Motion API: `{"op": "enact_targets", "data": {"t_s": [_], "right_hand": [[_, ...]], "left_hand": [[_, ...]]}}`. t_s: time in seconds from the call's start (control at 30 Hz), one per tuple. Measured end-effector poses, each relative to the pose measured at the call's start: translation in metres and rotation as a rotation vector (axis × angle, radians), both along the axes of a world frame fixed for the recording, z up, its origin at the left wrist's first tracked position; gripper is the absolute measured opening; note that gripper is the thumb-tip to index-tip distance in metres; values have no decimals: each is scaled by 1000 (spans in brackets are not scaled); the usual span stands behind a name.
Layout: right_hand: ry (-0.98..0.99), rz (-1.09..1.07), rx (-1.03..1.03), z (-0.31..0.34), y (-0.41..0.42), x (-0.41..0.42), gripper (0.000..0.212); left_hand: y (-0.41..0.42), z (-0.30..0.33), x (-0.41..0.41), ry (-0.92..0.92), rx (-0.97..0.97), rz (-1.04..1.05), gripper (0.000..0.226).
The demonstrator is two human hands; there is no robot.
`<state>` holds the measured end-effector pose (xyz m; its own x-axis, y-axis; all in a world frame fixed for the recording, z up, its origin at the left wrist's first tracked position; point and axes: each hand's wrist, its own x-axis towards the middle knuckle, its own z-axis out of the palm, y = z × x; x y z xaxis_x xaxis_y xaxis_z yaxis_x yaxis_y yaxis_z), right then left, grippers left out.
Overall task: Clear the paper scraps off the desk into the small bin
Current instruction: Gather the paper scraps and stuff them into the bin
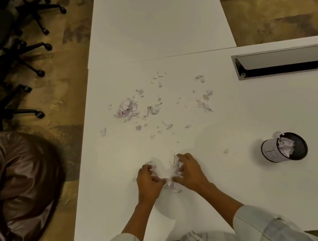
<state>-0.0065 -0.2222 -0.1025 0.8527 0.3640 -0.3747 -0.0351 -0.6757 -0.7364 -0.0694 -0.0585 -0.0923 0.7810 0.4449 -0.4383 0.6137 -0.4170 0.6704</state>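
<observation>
**Near the front edge, two hands gather a heap of scraps**

Close to the table's [247, 200] front edge, two bare hands cup one small heap of paper scraps [170, 177] between them. The left hand [148, 180] curls its fingers [150, 167] inward round the heap's left side, touching the paper; the right hand [190, 172] does the same on the right side, fingers [181, 158] bent and spread over the scraps. Both are half closed, raking rather than clenched, and the thumbs nearly meet at the near end of the heap. Whether any piece is lifted off the surface cannot be told.

Toward the middle of the table lie the loose scraps [152, 109], too many and too small to count exactly: one denser clump [126, 108] on the left side, a smaller group [204, 101] on the right, and dozens of single bits strewn between and beyond them. One lone scrap [226, 151] lies between the right hand and the bin.

One small bin [284, 147], a dark mesh cup, stands toward the right of the table, well apart from the hands, with crumpled paper already inside and poking above its rim.

One open cable hatch [282, 62] is set into the far right part of the table. A second white table [156, 18] adjoins the far edge. Several black office chairs [1, 50] stand on the floor to the left.
</observation>
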Motion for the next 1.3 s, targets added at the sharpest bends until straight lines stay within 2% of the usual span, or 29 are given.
{"op": "enact_targets", "data": {"t_s": [0.07,0.13,0.2,0.27,0.33,0.43,0.57,0.7,0.77,0.87,0.97,1.1,1.2,1.3], "right_hand": [[-59,-80,15,8,-8,16,85],[-140,-262,6,15,-34,36,78],[-168,-457,-90,18,-74,57,72],[-113,-532,-285,17,-114,69,69],[-43,-522,-406,12,-135,69,63],[12,-492,-385,4,-120,57,51],[33,-449,-237,1,-60,50,46],[76,-236,-105,2,-10,58,54],[41,-272,-74,6,-9,80,54],[-92,-407,-88,13,-29,135,54],[-170,-412,-205,17,-58,204,64],[-65,-368,-381,13,-84,275,68],[5,-333,-430,6,-76,281,61],[-65,-304,-387,-1,-47,257,53]], "left_hand": [[8,3,7,-62,62,-16,76],[26,5,8,-76,168,-6,79],[48,4,5,8,293,25,84],[64,2,0,187,341,64,93],[68,-1,-4,316,330,87,101],[51,-2,-1,346,297,109,100],[17,1,20,245,158,52,84],[7,7,52,109,40,-43,76],[21,9,71,71,50,-23,80],[62,11,104,55,163,19,91],[114,13,141,136,271,96,112],[168,12,180,330,257,206,131],[183,8,200,446,197,223,138],[175,2,215,474,208,147,134]]}}
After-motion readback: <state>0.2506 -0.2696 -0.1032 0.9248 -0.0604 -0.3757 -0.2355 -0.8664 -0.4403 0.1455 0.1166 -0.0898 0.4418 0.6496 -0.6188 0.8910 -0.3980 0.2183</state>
